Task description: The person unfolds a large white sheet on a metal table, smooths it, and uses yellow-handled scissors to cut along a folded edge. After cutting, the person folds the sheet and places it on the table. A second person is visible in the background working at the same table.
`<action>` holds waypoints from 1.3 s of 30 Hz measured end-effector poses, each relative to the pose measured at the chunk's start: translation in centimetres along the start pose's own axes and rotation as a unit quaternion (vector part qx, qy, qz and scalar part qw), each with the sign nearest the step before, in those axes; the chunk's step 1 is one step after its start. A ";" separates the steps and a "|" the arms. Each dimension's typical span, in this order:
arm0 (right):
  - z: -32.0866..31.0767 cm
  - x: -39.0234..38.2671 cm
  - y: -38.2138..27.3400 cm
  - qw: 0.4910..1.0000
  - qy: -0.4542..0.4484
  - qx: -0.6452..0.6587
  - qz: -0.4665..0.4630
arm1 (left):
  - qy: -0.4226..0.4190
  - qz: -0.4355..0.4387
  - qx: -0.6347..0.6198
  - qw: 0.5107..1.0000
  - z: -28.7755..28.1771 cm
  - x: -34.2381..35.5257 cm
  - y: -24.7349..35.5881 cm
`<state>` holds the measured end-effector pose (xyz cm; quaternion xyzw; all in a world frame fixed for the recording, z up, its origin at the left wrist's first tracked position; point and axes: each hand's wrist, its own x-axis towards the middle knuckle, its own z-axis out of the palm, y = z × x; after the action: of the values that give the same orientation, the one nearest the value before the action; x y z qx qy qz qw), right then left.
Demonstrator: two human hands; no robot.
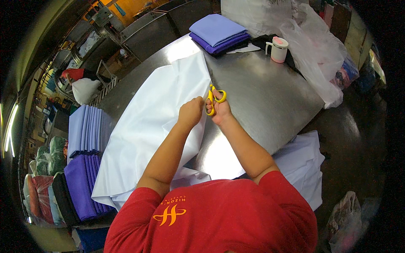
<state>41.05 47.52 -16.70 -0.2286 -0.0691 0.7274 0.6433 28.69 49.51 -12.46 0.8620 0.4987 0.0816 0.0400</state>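
A large white cloth (156, 101) is spread over the left part of the metal table and hangs off its near edge. My left hand (191, 111) is closed in a fist at the cloth's right edge, gripping it. Beside it, my right hand (221, 113) has its fingers in the yellow handles of a pair of scissors (209, 98). The scissors' blades point away from me, along the cloth's right edge. Whether the blades are apart is hard to make out.
Folded blue and purple cloths (218, 31) lie at the table's far side. A white mug (278, 49) and clear plastic bags (314, 59) stand at far right. Stacked folded cloths (86, 130) rise at left. More white cloth (299, 164) lies at right. Another person (76, 75) bends over far left.
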 end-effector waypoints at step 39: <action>-2.3 4.2 -3.2 0.996 0.058 0.019 -0.070 | -0.357 0.090 0.020 0.929 -6.7 -7.3 -0.9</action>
<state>44.65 51.72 -18.46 -0.2521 -0.0335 0.6678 0.6996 23.19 43.54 -6.73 0.8760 0.3733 -0.2385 0.1907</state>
